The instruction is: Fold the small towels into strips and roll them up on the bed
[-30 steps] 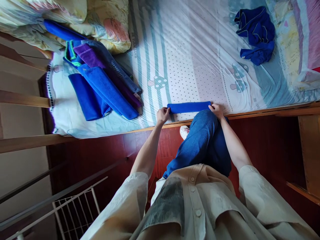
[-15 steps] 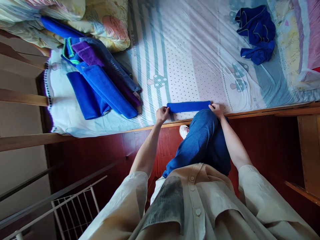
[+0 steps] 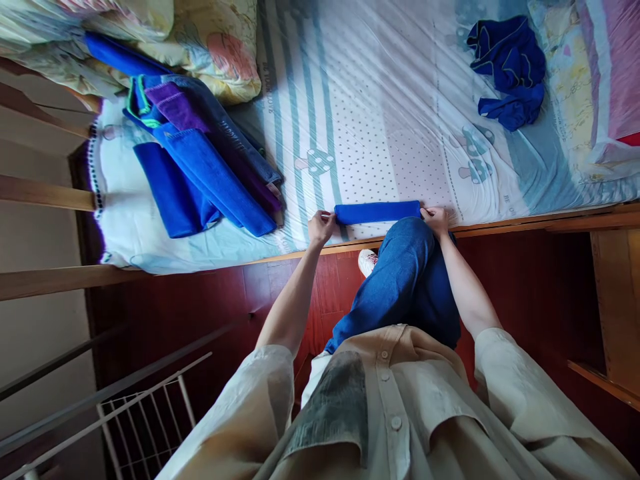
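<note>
Folded blue cloth (image 3: 377, 212) is seen in the head view, laid as a narrow, flat strip on the patterned sheet (image 3: 360, 147), close to the near edge of the bed and just above the wearer's bent knee in blue jeans (image 3: 400, 273). Its left end is met by the left hand (image 3: 321, 227), whose thumb and forefinger are brought close together at the corner; whether the fabric is pinched between them cannot be told. Its right end is met by the right hand (image 3: 437, 221), with the fingers curled beside the edge, and there too a grip cannot be made out. To the left, folded clothes are stacked at a slant: a bright blue piece (image 3: 215, 180) is laid beside a purple garment (image 3: 177, 107) and a dark denim piece (image 3: 233, 137) with lettering. Behind them a flowered quilt (image 3: 215, 63) is heaped. At the far right, a crumpled dark-blue garment (image 3: 515, 63) with pale piping is left near pink bedding (image 3: 620, 73). Below, a white shoe (image 3: 367, 262) is shown over the red floor (image 3: 333, 293).
</note>
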Motion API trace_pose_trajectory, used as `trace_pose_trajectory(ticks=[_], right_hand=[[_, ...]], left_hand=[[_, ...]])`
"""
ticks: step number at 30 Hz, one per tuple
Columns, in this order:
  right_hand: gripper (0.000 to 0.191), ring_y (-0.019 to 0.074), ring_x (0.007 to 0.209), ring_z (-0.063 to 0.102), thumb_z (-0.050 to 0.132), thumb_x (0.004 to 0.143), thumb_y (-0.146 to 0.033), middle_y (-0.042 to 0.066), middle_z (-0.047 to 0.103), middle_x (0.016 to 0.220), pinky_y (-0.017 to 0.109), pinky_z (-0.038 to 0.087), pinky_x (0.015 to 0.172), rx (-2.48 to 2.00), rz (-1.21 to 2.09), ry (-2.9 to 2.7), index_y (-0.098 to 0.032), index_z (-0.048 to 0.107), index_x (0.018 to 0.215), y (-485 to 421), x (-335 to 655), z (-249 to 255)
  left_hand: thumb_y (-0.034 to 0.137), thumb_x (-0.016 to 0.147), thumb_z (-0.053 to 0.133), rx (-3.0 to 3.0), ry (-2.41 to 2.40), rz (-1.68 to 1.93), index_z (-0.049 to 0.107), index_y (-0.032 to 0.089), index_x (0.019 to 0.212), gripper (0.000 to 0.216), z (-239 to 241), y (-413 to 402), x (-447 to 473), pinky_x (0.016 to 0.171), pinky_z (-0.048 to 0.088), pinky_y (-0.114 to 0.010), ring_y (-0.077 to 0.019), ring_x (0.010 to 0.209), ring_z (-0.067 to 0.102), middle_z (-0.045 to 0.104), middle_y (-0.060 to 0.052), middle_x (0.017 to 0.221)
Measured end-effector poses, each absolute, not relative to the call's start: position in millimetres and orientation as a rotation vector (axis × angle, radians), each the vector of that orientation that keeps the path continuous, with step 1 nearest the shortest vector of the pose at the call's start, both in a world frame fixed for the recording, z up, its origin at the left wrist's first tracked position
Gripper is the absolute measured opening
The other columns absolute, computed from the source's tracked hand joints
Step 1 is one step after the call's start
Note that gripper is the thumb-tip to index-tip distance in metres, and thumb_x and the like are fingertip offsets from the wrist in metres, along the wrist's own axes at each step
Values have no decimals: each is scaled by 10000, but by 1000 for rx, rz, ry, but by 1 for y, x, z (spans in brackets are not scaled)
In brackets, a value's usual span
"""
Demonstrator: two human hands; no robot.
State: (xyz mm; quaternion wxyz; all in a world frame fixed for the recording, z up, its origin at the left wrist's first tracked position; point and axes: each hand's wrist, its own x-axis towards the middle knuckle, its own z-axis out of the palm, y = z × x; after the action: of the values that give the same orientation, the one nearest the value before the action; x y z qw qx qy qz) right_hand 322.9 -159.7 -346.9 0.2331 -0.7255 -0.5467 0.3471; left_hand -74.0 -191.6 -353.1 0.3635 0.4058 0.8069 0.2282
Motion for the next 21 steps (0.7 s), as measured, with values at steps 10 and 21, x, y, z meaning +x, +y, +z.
trace_pose_trajectory(ticks=[10, 21], right_hand=[[315, 314, 1027, 772, 682, 853, -496, 133, 820, 965, 487, 588, 1025, -1839, 1045, -1246, -187, 741, 871, -164, 340, -349], [414, 297, 1152, 719, 643, 972, -506, 152, 773, 1177, 433, 593, 1007, -1624, 986, -1773, -167, 757, 1179, -115, 287, -302]], left_hand=[[415, 919, 751, 263, 1473, 783, 692, 167, 900, 256, -338, -247, -46, 911, 653, -405, -266, 1006, 779, 783, -164, 1016], [468, 875, 838, 4, 1492, 1029, 620, 204, 948, 350, -364, -206, -16, 986, 663, -440, -279, 1107, 749, 702, -91, 891]])
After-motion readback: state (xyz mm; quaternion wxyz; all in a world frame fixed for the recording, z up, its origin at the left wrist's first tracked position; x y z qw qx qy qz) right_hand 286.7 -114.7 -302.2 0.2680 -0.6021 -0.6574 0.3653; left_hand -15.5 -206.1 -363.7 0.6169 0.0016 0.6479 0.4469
